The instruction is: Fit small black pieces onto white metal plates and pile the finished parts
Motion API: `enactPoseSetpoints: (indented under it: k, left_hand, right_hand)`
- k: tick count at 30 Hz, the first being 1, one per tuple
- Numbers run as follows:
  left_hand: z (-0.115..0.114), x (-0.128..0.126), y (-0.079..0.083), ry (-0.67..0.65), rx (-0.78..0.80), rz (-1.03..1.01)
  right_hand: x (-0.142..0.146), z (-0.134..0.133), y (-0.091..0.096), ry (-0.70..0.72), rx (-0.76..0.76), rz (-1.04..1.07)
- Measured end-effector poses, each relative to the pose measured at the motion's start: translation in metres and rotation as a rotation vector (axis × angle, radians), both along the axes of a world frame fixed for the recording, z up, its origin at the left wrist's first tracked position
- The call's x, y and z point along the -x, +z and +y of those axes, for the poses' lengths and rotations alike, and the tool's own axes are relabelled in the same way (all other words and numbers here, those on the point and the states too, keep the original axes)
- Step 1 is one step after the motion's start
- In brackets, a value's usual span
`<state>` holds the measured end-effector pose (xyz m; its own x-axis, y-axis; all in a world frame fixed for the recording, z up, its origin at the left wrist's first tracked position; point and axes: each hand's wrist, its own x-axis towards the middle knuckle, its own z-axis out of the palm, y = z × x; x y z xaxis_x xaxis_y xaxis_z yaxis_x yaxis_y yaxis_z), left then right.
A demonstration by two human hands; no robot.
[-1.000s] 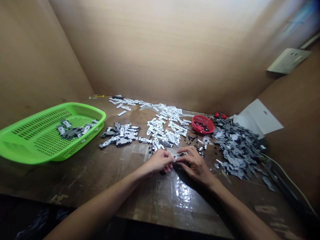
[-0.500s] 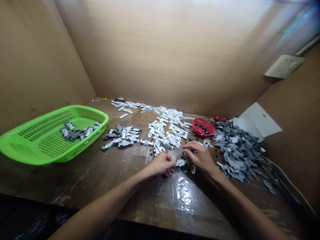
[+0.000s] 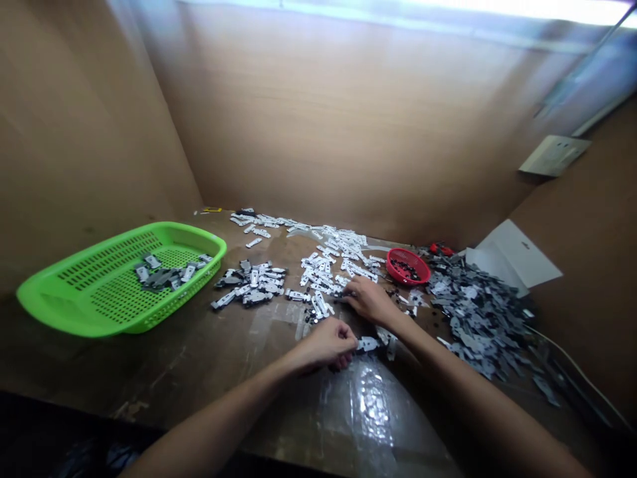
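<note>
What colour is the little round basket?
The little round basket is red, clearest in the head view.

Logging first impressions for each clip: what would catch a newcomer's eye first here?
The bright green basket at far left stands out most. Mid-table, the left hand pinches a small metal piece while the right hand rests on the scattered white pieces; a grey pile and small red basket lie to the right.

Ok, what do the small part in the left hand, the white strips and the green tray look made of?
Small part, pinched by the left hand: silvery glints, probably metal. White strips: flat, bright; plastic or painted metal, too small to tell. Green tray: glossy moulded plastic, with slotted walls.
</note>
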<state>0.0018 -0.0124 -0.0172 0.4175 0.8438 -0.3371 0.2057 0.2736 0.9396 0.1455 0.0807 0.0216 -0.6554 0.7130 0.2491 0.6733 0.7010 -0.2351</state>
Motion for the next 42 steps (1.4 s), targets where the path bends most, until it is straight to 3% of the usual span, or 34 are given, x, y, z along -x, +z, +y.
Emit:
enactPoseSetpoints:
  k: [5, 9, 15, 19, 22, 26, 30, 34, 42]
  left_hand:
    - [0.000, -0.001, -0.002, -0.007, -0.002, -0.006]
    - [0.001, 0.000, -0.002, -0.005, 0.010, -0.012]
    - [0.000, -0.001, 0.004, -0.009, -0.018, 0.005]
    - [-0.001, -0.001, 0.008, 0.002, -0.006, 0.011]
    - [-0.001, -0.001, 0.008, 0.003, -0.003, 0.009]
    - [0.000, -0.001, 0.009, 0.000, 0.003, -0.005]
    - [0.002, -0.001, 0.012, 0.007, 0.029, -0.012]
    - [0.003, 0.000, 0.013, 0.006, 0.031, 0.001]
    - [0.005, -0.002, 0.015, 0.007, 0.036, 0.031]
  right_hand:
    - [-0.029, 0.020, 0.004, -0.118, 0.082, 0.146]
    - [-0.038, 0.028, 0.011, -0.260, -0.048, 0.124]
    - [-0.022, 0.002, 0.006, 0.044, 0.026, 0.006]
    - [-0.017, -0.004, -0.004, 0.018, 0.030, 0.055]
    - [-0.026, -0.002, -0.011, -0.062, 0.135, 0.252]
    - [-0.057, -0.003, -0.017, -0.242, 0.448, 0.642]
    - [-0.091, -0.015, -0.018, -0.371, 0.662, 0.982]
    - [-0.107, -0.030, -0.010, -0.363, 0.817, 0.962]
    - [-0.098, -0.052, 0.006, -0.355, 0.764, 0.947]
